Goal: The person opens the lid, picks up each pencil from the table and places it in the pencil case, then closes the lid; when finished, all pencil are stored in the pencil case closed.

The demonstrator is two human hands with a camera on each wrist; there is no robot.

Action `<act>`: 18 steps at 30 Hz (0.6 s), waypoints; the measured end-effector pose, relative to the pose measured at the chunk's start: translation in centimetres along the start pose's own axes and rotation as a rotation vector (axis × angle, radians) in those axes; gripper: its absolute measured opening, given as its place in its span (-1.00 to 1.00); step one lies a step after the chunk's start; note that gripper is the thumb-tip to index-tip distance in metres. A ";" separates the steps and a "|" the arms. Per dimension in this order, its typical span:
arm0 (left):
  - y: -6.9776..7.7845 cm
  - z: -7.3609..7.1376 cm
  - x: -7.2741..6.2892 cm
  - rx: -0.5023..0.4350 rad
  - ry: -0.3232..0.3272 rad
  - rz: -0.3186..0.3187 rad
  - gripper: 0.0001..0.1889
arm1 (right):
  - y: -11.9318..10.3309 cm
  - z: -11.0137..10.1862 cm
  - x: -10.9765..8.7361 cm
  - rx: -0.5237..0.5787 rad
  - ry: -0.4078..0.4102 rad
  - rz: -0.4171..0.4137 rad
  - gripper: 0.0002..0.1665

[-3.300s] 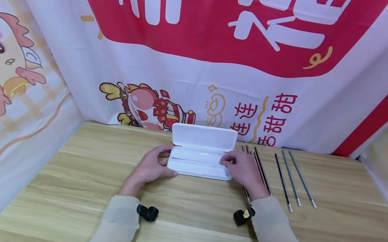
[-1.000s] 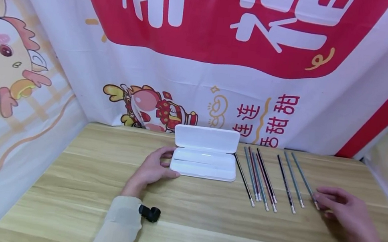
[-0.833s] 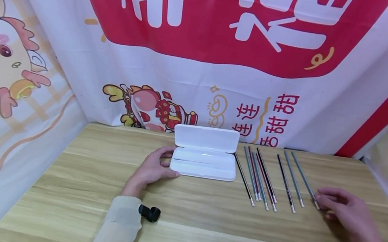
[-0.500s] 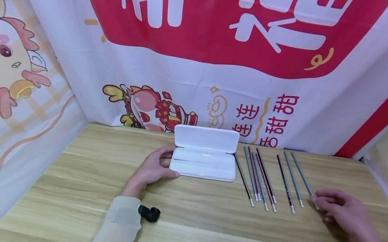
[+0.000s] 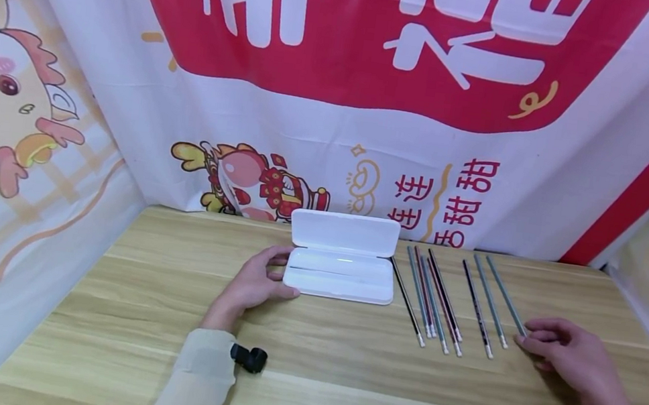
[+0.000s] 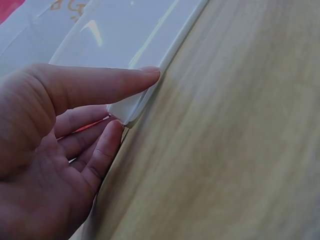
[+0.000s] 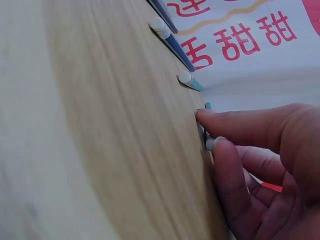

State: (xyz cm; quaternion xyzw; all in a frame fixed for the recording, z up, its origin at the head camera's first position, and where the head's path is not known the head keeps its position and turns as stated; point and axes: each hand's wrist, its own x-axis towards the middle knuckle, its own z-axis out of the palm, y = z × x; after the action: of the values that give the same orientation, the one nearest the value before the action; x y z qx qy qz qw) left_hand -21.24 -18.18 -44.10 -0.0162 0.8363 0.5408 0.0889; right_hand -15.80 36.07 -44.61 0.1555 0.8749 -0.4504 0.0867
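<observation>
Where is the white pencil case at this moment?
In the head view, the pencil case sits near the back of the table, between the left hand on its left and a black pencil on its right.

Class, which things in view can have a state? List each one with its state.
Pencil case: open
Lid: raised
Rightmost pencil: pinched near its eraser; whether lifted, unclear
Other pencils: lying on the table
Left hand: holds the case's left end
Right hand: pinches the rightmost pencil
</observation>
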 end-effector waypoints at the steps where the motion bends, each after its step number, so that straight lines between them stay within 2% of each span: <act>1: 0.0 0.0 0.0 -0.002 -0.001 0.001 -0.12 | 0.0 0.0 0.0 -0.012 0.004 -0.001 -0.22; 13: 0.0 0.0 0.0 0.010 -0.001 0.004 -0.12 | -0.4 -0.1 -0.1 -0.124 0.010 -0.037 -0.34; 18: 0.0 0.0 0.0 0.010 -0.002 0.005 -0.12 | -0.7 0.1 -0.1 -0.127 0.020 -0.008 -0.37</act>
State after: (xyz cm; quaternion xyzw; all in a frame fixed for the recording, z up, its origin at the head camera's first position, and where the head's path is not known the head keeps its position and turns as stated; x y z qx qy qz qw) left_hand -21.25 -18.18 -44.13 -0.0132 0.8388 0.5371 0.0886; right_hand -15.95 35.64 -44.13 0.1509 0.9031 -0.3929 0.0857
